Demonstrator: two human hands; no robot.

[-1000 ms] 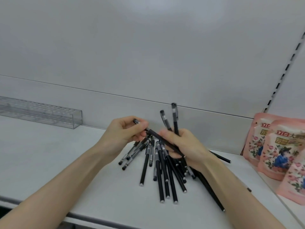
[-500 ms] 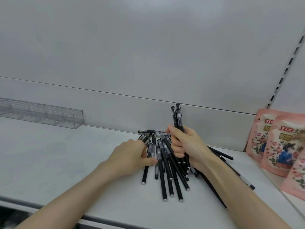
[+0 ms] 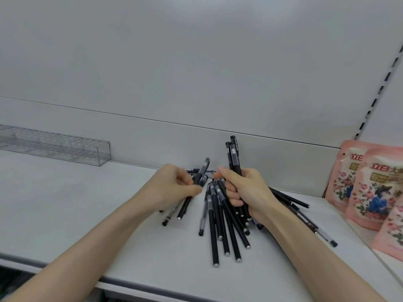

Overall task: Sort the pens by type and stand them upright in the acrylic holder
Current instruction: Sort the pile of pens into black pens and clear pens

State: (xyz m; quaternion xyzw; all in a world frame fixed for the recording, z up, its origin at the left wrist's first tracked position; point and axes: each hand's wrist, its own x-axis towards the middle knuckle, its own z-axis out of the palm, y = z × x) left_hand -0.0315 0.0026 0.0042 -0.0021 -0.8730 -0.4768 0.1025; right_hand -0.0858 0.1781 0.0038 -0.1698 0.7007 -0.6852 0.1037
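A: Left hand has lifted off the heap of loose black pens; its fingers now pinch one slim black pen (tilted).
B: Right hand?
A: Clenched round an upright black pen bundle. Clear acrylic holder sits well apart, far left on the white shelf.

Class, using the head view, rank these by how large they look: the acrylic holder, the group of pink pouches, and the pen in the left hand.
1. pink pouches: largest, though they are nearer the camera and cut by the frame edge.
2. acrylic holder: farther off, also cut at the left edge.
3. pen pinched by the left hand: clearly smallest.
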